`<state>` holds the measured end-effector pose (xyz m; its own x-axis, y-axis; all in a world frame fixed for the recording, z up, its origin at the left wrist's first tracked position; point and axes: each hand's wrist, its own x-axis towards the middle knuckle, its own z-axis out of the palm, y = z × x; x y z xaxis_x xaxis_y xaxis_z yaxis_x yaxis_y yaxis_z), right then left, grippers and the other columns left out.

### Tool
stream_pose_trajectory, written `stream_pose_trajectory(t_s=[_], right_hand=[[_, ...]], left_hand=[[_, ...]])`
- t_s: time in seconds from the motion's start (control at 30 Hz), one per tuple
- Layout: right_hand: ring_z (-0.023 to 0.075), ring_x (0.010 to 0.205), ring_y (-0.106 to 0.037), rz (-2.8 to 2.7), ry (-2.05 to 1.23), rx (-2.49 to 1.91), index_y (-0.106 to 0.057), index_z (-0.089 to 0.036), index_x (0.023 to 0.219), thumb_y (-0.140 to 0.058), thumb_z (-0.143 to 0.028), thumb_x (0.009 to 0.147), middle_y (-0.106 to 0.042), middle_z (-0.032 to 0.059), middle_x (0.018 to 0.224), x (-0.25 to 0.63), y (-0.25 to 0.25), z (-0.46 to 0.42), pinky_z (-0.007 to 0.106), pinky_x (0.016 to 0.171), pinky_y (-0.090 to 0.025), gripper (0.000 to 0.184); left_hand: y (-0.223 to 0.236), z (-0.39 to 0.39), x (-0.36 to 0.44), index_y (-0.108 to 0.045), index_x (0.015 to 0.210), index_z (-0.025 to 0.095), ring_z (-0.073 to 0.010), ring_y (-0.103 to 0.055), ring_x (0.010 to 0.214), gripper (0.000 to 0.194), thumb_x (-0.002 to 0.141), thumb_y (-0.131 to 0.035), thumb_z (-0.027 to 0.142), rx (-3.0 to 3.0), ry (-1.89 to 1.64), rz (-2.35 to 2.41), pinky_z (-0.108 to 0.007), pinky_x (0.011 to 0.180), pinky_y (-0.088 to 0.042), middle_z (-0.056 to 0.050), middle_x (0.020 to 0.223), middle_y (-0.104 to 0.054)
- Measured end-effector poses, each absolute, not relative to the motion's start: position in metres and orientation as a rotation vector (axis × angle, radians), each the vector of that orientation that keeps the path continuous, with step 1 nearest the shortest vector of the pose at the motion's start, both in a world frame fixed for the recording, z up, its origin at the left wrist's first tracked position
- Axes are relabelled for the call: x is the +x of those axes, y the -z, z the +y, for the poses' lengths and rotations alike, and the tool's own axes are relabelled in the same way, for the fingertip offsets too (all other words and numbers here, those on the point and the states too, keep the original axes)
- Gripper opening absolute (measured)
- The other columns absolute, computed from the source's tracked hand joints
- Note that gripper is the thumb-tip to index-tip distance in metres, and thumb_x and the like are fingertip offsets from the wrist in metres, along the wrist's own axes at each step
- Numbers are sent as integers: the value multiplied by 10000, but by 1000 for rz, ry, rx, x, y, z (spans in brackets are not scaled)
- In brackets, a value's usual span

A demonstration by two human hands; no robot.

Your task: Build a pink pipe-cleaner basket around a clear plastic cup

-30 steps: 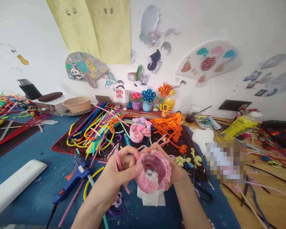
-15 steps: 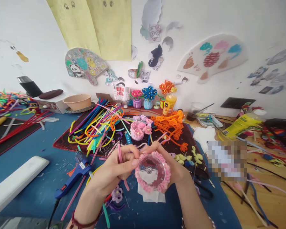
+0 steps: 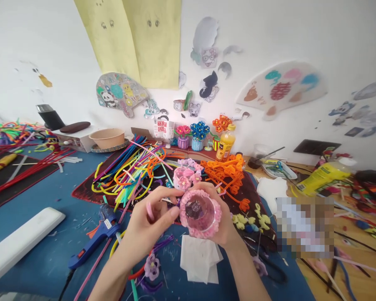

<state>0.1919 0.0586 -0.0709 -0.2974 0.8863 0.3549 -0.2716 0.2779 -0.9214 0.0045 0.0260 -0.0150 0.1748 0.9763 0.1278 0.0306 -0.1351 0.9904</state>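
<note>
A clear plastic cup [image 3: 207, 215] has a fuzzy pink pipe-cleaner edging around its rim, and its open mouth faces me. My right hand [image 3: 224, 219] wraps around the cup's far and right side, with some fingers hidden behind it. At the rim's left side, my left hand [image 3: 156, 215] has thumb and fingers drawn together. A pink pipe cleaner [image 3: 149, 211] loops through the left fingers; its end is hidden. Just beyond the hands stands a pink flower-trimmed cup [image 3: 181, 179]. White paper sheets [image 3: 198, 259] lie below the cup.
A blue glue gun [image 3: 95, 238] and a long white case [image 3: 21, 242] lie to the left. Colourful pipe cleaners [image 3: 131, 171] and orange pipe-cleaner pieces [image 3: 227, 175] cover the dark mat. An orange drink bottle [image 3: 226, 143] stands behind; a yellow bottle [image 3: 322, 177] leans at right.
The cup has moved slightly up in view and tilted, still in my right hand. My left hand stays beside the rim, its fingers shifted. More of the white paper shows beneath.
</note>
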Motion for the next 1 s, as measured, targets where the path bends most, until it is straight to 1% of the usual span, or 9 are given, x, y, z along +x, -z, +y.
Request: stream_pose_trajectory(t_s=[0.1, 0.23, 0.33, 0.4, 0.47, 0.53, 0.63, 0.8, 1.0], right_hand=[[270, 1073, -527, -1400, -986, -492, -597, -309, 1073, -944, -336, 503, -522, 23, 1080, 185, 75, 64, 418, 999, -420, 669], [266, 1151, -542, -1315, -870, -530, -495, -334, 1164, -915, -296, 563, -528, 32, 1189, 171, 79, 63, 424, 990, -446, 734], [254, 1116, -579, -1260, -841, -627, -476, -343, 1213, -876, -251, 613, -532, 34, 1216, 165, 78, 58, 411, 955, -484, 727], [232, 1054, -600, -1223, -891, -680, -480, -352, 1249, -830, -203, 651, -519, 30, 1229, 164, 78, 55, 370, 885, -523, 709], [224, 1042, -595, -1272, -933, -676, -504, -347, 1244, -815, -148, 631, -519, 27, 1221, 165, 80, 54, 339, 859, -530, 716], [226, 1055, -579, -1313, -912, -655, -523, -338, 1228, -805, -106, 604, -519, 28, 1216, 166, 83, 55, 328, 870, -522, 724], [225, 1050, -575, -1311, -892, -637, -513, -342, 1247, -786, -101, 608, -513, 30, 1220, 167, 84, 55, 327, 868, -523, 735], [245, 1114, -554, -1363, -897, -656, -501, -335, 1299, -790, -129, 641, -520, 42, 1214, 167, 77, 53, 338, 894, -511, 747], [228, 1062, -557, -1361, -852, -661, -534, -330, 1229, -779, -158, 645, -521, 24, 1188, 168, 78, 55, 334, 894, -489, 656]], left_hand=[[19, 19, 4, -596, 1225, 373, -30, -338, 527, 448, 808, -754, 326, 1674, -1098, 1098, -210, 469, -239, 9, 1100, -575], [26, 16, 14, -506, 1309, 402, -46, -413, 567, 711, 698, -847, 276, 1782, -1114, 1240, -198, 445, -289, -15, 1309, -526], [30, 16, 22, -479, 1316, 359, -59, -442, 569, 738, 687, -848, 245, 1851, -1144, 1328, -200, 451, -320, -17, 1228, -576], [32, 17, 24, -461, 1324, 347, -69, -429, 530, 729, 707, -828, 215, 1907, -1150, 1353, -199, 465, -339, 42, 923, -613], [34, 17, 25, -443, 1333, 341, -82, -401, 489, 716, 734, -798, 174, 1949, -1144, 1371, -197, 476, -342, 115, 639, -475], [36, 18, 24, -429, 1339, 335, -89, -388, 470, 726, 737, -783, 134, 1980, -1139, 1374, -194, 479, -335, 145, 543, -357], [36, 18, 23, -419, 1346, 331, -83, -409, 497, 772, 712, -800, 109, 2010, -1135, 1377, -189, 470, -321, 130, 612, -447], [32, 20, 21, -454, 1305, 326, -57, -432, 556, 675, 742, -804, 199, 2056, -1196, 1326, -192, 421, -282, 8, 1133, -622], [32, 20, 20, -464, 1274, 324, -63, -417, 529, 665, 730, -811, 164, 2099, -1213, 1346, -193, 421, -301, 29, 1065, -668]])
